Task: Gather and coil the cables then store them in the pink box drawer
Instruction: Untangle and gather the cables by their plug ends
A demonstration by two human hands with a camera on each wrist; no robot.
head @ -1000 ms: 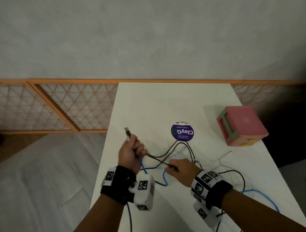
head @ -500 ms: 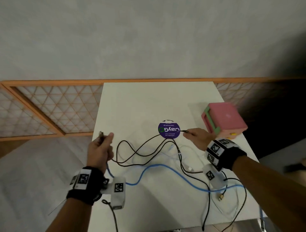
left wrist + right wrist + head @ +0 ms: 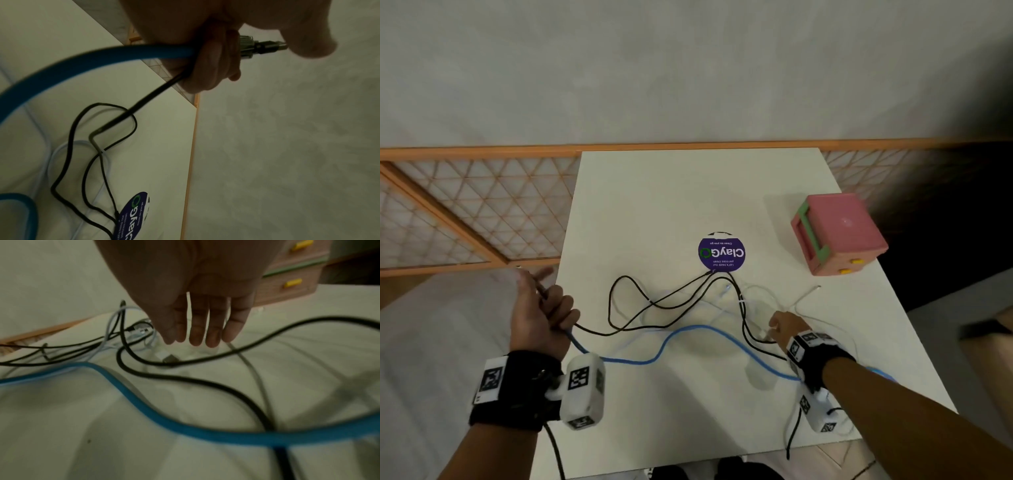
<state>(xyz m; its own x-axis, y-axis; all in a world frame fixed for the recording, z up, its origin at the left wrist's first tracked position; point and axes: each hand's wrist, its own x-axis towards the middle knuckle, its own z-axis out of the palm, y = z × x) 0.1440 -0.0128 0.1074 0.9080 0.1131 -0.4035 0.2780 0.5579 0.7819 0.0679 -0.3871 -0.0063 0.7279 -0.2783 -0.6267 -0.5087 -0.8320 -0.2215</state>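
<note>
My left hand [image 3: 541, 308] hovers off the table's left edge and grips the ends of a blue cable [image 3: 688, 330] and a black cable [image 3: 619, 308]; in the left wrist view a metal plug [image 3: 259, 46] sticks out past my fingers [image 3: 205, 65]. Both cables trail across the white table [image 3: 688, 192] among thin white cables [image 3: 756, 301]. My right hand [image 3: 782, 325] hangs over the tangle with straight fingers [image 3: 197, 331], holding nothing, just above a white USB plug [image 3: 167, 357]. The pink box [image 3: 837, 233] with yellow drawer knobs stands at the right edge.
A round purple sticker [image 3: 721, 253] lies mid-table, with cable ends on it. An orange lattice screen [image 3: 465, 212] and grey wall stand behind. Cables hang over the near edge by my right wrist. Floor lies left of the table.
My right hand let go of the black cable end near the sticker and drew back toward me, down to the tangle. My left hand kept its grip and shifted slightly.
</note>
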